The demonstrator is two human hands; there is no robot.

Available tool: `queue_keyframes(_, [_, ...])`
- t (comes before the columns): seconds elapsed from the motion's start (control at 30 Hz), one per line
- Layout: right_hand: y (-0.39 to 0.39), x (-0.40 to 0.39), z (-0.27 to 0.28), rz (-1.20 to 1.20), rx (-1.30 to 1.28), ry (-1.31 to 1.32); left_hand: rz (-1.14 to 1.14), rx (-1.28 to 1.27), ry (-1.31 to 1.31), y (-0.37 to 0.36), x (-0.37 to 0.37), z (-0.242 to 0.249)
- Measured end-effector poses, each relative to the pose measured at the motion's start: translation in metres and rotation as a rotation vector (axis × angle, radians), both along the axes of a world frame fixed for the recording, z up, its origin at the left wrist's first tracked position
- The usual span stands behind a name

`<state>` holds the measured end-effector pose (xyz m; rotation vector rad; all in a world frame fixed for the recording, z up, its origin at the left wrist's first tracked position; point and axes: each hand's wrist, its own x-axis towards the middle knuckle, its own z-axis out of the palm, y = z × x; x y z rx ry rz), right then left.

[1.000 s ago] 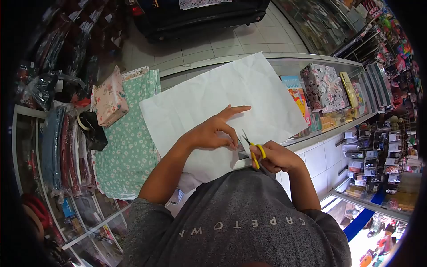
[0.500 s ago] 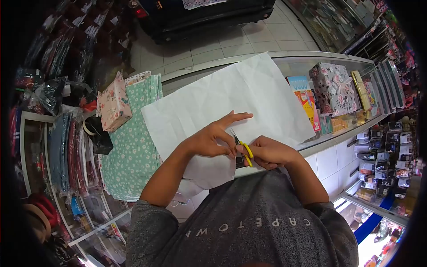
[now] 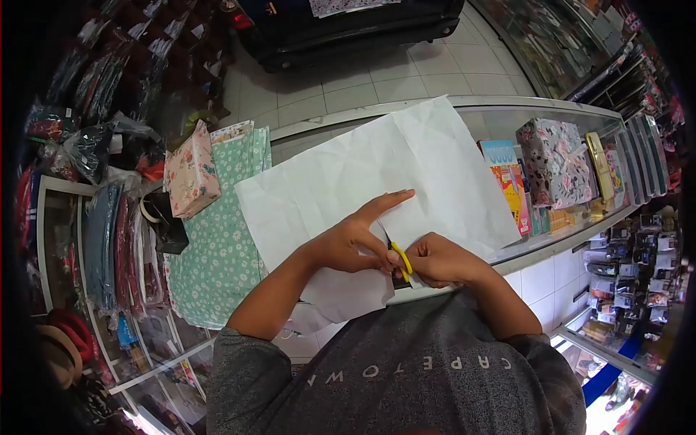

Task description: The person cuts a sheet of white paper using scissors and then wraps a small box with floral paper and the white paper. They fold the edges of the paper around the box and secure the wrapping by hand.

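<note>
A large creased sheet of white paper [image 3: 333, 196] lies across the glass counter, its near edge hanging toward my body. My left hand [image 3: 355, 243] rests over this edge, index finger stretched out across the sheet. Its other fingertips close around the yellow handle of a pair of scissors [image 3: 406, 264], whose blades point away from me over the paper. Beside the handle, my right hand [image 3: 441, 259] has its fingers curled closed. What lies inside them is hidden, though a small white bit shows below.
Green floral folded sheets [image 3: 214, 254] lie on the left under a pink floral box [image 3: 192, 172]. A tape dispenser [image 3: 163, 217] stands beside them. On the right are colourful packs [image 3: 504, 185] and a grey floral wrapped box [image 3: 554, 163]. A dark car [image 3: 348, 32] stands beyond the counter.
The scissors have turned slightly, and their handle now sits closer to my left fingertips. My right hand has curled more tightly and drawn apart from the handle. The view has shifted a little.
</note>
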<state>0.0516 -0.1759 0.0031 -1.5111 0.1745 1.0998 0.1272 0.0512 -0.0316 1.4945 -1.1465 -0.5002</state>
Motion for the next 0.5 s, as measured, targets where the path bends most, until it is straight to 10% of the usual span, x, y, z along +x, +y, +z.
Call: queue_keyframes(0.5, [0.0,-0.007,-0.014,-0.052,0.145,0.05,-0.005,0.011,-0.063,-0.003,-0.002,0.001])
